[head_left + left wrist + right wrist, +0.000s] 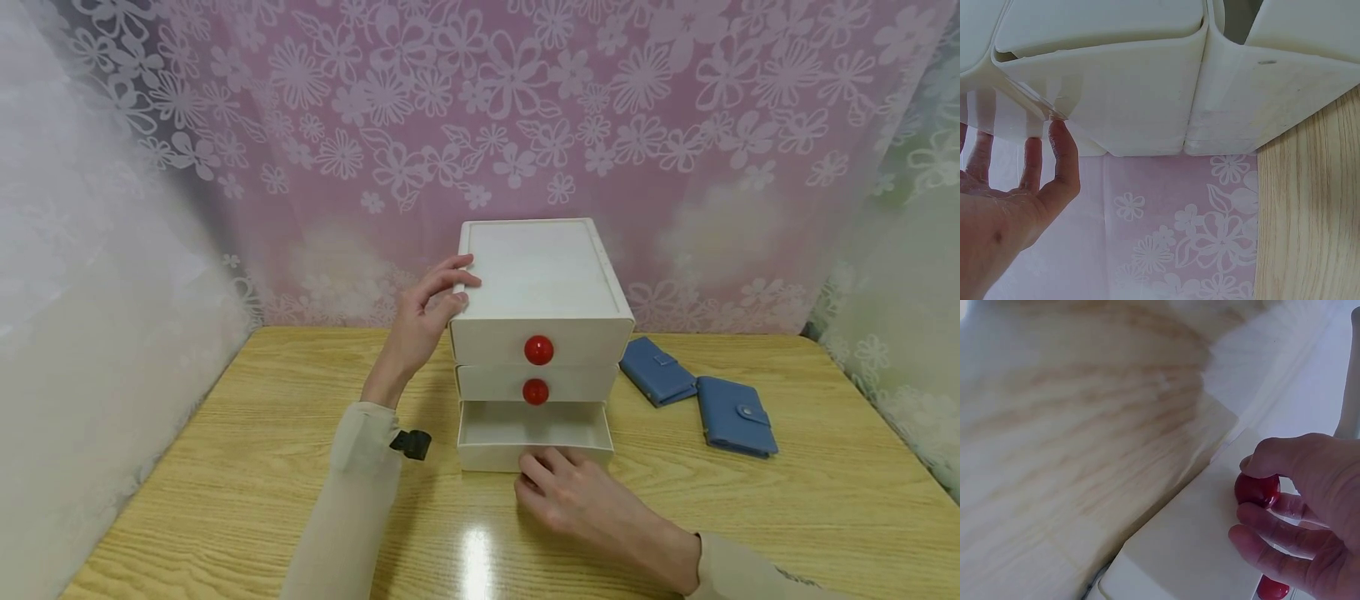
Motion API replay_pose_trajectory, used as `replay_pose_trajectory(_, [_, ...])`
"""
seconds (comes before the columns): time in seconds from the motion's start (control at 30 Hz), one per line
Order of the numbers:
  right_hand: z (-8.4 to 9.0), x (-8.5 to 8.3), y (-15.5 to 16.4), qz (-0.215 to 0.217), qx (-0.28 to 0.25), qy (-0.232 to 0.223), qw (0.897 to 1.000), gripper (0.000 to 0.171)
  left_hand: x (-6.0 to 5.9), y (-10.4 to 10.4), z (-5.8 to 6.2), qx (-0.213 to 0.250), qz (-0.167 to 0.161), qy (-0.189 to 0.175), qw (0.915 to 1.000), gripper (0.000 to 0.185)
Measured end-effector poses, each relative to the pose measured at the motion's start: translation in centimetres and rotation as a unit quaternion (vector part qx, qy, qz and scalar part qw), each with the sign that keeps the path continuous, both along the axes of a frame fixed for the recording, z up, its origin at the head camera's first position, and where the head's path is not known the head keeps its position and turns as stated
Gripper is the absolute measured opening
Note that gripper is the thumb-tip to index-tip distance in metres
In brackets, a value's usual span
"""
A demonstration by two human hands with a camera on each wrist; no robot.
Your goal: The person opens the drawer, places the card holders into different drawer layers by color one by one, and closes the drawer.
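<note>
A white three-drawer unit stands on the table with its bottom drawer pulled out. Nothing shows inside the visible part of that drawer. My right hand is at its front; in the right wrist view, the thumb and fingers pinch its round red knob. The top drawer's red knob and the middle drawer's red knob stand above, both drawers pushed in. Meanwhile my left hand rests against the unit's upper left edge, and its fingertips touch the white side wall in the left wrist view.
Two blue wallets lie on the wooden table right of the unit: one closer to it, the other with a snap strap. A pink flowered curtain hangs behind, and whitish sheets flank both sides.
</note>
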State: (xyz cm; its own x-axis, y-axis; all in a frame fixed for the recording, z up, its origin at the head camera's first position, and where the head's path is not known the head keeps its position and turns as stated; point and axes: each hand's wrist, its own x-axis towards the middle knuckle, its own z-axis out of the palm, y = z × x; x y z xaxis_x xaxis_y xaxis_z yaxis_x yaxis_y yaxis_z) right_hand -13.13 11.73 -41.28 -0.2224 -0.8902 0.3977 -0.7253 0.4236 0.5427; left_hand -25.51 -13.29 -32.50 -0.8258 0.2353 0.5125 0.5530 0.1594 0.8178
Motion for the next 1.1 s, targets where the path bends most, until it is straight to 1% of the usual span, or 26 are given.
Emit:
replay_pose_trajectory(0.37, [-0.3,-0.3,0.0,0.008,-0.001,0.014,1.0,0.062,0.1,0.0,-0.1,-0.003,0.003,0.001,1.0,0.029])
replay_pose_trajectory(0.6, [-0.2,-0.1,-0.1,0.008,0.008,0.011,1.0,0.065,0.1,0.0,0.0,-0.005,0.003,0.0,1.0,0.029])
replay_pose_trajectory(0.7, [-0.1,0.0,0.0,0.013,0.002,0.007,1.0,0.063,0.0,0.0,0.0,-0.004,0.002,-0.001,1.0,0.029])
replay_pose_trajectory(0.83, [0.4,0.0,0.2,0.032,-0.017,-0.014,0.999,0.06,0.0,0.0,0.0,-0.001,0.0,-0.001,1.0,0.029])
replay_pose_trajectory(0.97, [1.4,0.1,0.7,0.053,-0.033,-0.045,0.997,0.06,-0.1,0.1,0.0,0.004,0.0,-0.002,1.0,0.029])
replay_pose_trajectory(1.1, [2.4,-0.1,1.4,0.062,-0.066,-0.052,0.995,0.054,-0.2,0.1,-0.1,0.002,0.001,-0.003,1.0,0.029])
